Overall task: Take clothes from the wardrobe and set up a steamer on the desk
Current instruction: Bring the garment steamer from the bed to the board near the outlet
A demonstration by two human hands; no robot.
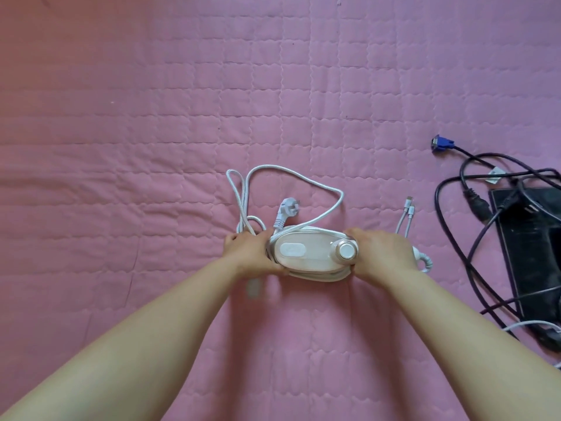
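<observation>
Glossy white oval steamer [309, 253] gripped by left hand [252, 253], right hand [382, 253].

Pink quilt [151, 117]; black cables [449, 214], blue-plugged; black slab [534, 253]; thin white cable [405, 220].

No text can be read. The white oval plate [292, 249] on top of the pale pink handheld steamer [312, 256] bears a faint mark, too blurred to make out. The small white tag [495, 172] on the black cables at three o'clock is likewise illegible.
</observation>
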